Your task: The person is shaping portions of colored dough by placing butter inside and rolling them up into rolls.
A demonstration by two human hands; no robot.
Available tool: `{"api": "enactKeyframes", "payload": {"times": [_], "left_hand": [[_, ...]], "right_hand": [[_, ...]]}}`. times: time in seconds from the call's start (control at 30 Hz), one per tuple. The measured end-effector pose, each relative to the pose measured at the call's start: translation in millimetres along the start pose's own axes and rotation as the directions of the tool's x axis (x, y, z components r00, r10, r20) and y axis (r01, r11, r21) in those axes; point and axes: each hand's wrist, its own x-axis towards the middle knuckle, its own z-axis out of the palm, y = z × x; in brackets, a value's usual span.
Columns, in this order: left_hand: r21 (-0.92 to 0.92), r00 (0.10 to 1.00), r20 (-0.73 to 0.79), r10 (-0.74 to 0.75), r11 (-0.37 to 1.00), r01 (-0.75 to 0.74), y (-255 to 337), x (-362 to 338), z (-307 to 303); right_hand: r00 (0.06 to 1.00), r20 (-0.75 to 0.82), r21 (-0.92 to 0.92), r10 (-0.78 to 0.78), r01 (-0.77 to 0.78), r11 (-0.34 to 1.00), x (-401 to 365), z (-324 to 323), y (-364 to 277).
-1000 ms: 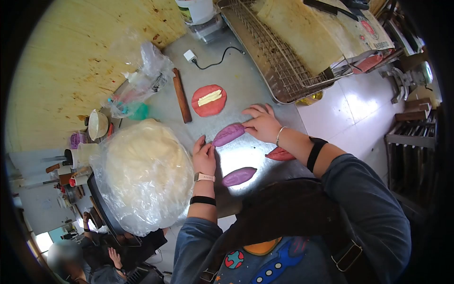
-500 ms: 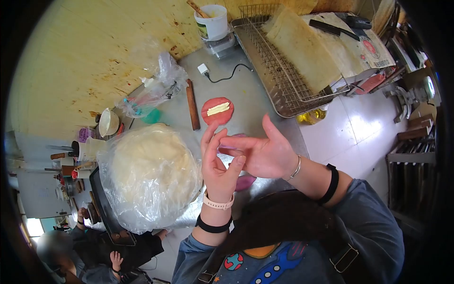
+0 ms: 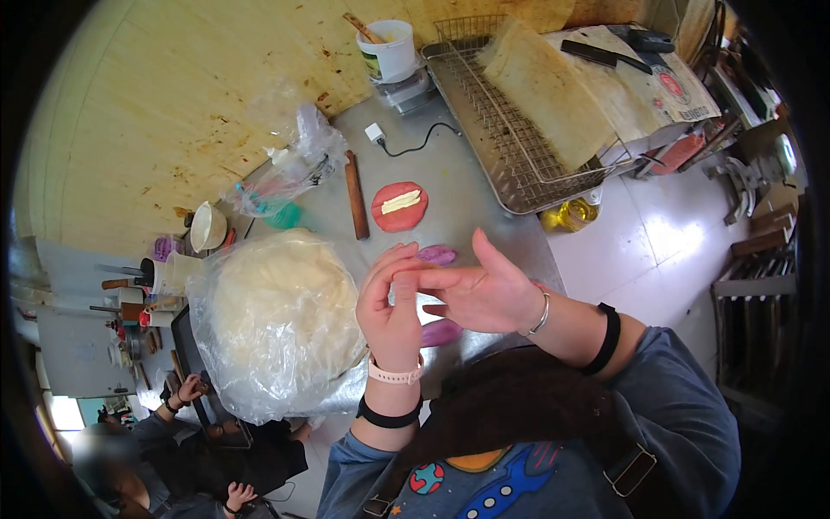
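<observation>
My left hand (image 3: 386, 304), with a pink watch band at the wrist, is closed around the fingertips of my right hand (image 3: 488, 292). The right hand is outstretched, thumb raised, and no tool shows in it. Just beyond the joined hands lies a purple dough piece (image 3: 437, 254); another purple piece (image 3: 441, 334) sits nearer my body, partly covered by the right hand. Farther up the metal table is a flat pink dough round (image 3: 389, 218) bearing a pale, creamy strip of filling (image 3: 401, 201). A brown wooden rolling pin (image 3: 355, 197) rests to its left.
Left of my hands bulges a large dough mass (image 3: 277, 303) in clear plastic. A wire rack on a tray (image 3: 519, 201) occupies the far right, near a cleaver (image 3: 592, 54). At the back stand a white tub (image 3: 386, 50) and a charger (image 3: 374, 132). Another person (image 3: 199, 450) works lower left.
My left hand has shifted slightly left, its fingers now folded over the right fingertips. More of the far purple piece shows. The other person's arms have moved.
</observation>
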Motion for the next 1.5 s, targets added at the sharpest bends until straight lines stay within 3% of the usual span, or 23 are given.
{"api": "enactKeyframes", "payload": {"times": [0.1, 0.2, 0.3, 0.37, 0.4, 0.47, 0.5, 0.53, 0.63, 0.67, 0.77, 1.0, 1.1, 1.2, 1.33, 1.43, 1.5], "left_hand": [[-0.172, 0.997, -0.079, -0.021, 0.985, 0.007, 6.2, -0.3, 0.2], [-0.186, 0.991, -0.129, 0.044, 0.980, -0.067, 10.4, 1.6, 5.4], [0.035, 0.999, -0.023, 0.023, 0.999, -0.022, -4.2, 4.2, 0.9], [-0.137, 0.994, -0.048, -0.100, 0.986, 0.093, -22.8, 6.4, -6.2], [-0.226, 0.985, -0.052, -0.162, 0.963, 0.146, -34.6, 8.2, -9.8], [-0.063, 0.962, -0.032, -0.270, 0.961, 0.268, -59.9, 13.8, -18.1], [0.020, 0.946, -0.029, -0.322, 0.946, 0.323, -75.5, 15.9, -21.1], [0.197, 0.964, -0.044, -0.262, 0.944, 0.265, -96.6, 14.9, -22.2], [0.571, 0.991, 0.135, -0.009, 0.818, -0.071, -133.4, 11.3, -18.4], [0.559, 0.987, 0.148, -0.056, 0.828, -0.037, -136.6, 10.4, -8.7], [0.572, 0.956, 0.290, 0.030, 0.796, -0.199, -158.7, 20.4, 12.4], [0.683, 0.917, 0.390, -0.077, 0.692, -0.233, -186.0, 30.0, 36.8], [0.666, 0.906, 0.406, -0.117, 0.717, -0.206, -185.9, 27.0, 35.2], [0.492, 0.968, 0.250, -0.020, 0.864, -0.109, -182.2, 24.2, 25.9], [0.494, 0.954, 0.300, 0.004, 0.855, -0.159, -204.9, 15.6, 7.5], [0.470, 0.952, 0.287, -0.104, 0.881, -0.045, -215.1, 11.6, 7.3], [0.420, 0.982, 0.158, -0.099, 0.907, 0.024, -206.5, 9.6, 6.5]], "right_hand": [[1.000, 0.008, 0.016, 0.007, -0.007, 1.000, -0.9, 6.6, -1.8], [1.000, -0.008, 0.064, 0.014, -0.013, 0.998, -0.9, 7.8, -4.3], [0.998, -0.062, 0.003, 0.016, -0.015, 1.000, 0.8, -0.3, -2.1], [0.955, -0.283, -0.286, 0.086, -0.169, 0.943, -2.2, -12.7, -6.0], [0.914, -0.396, -0.409, 0.092, -0.265, 0.873, -4.8, -22.8, -9.6], [0.786, -0.608, -0.615, -0.117, -0.372, 0.696, -9.1, -78.7, -3.2], [0.746, -0.575, -0.808, -0.336, -0.453, 0.377, -14.4, -92.5, -11.0], [0.723, -0.454, -0.848, -0.520, -0.530, 0.003, -18.6, -104.0, -17.3], [0.766, -0.457, -0.829, -0.451, -0.551, -0.096, -21.4, -141.4, -11.9], [0.778, -0.461, -0.824, -0.427, -0.554, -0.120, -20.1, -152.6, -4.7], [0.809, -0.457, -0.816, -0.370, -0.547, -0.187, -8.3, -174.8, 14.1], [0.840, -0.404, -0.814, -0.361, -0.511, -0.276, -1.0, -181.4, 20.3], [0.843, -0.394, -0.827, -0.368, -0.499, -0.259, -5.6, -183.4, 22.0], [0.834, -0.343, -0.877, -0.431, -0.449, -0.171, -8.5, -180.0, 23.3], [0.840, -0.331, -0.912, -0.430, -0.401, -0.082, 1.7, -164.5, 21.4], [0.864, -0.401, -0.871, -0.304, -0.462, -0.165, 9.5, -173.4, 26.3], [0.851, -0.396, -0.869, -0.344, -0.468, -0.158, 8.2, -176.0, 27.5]]}}
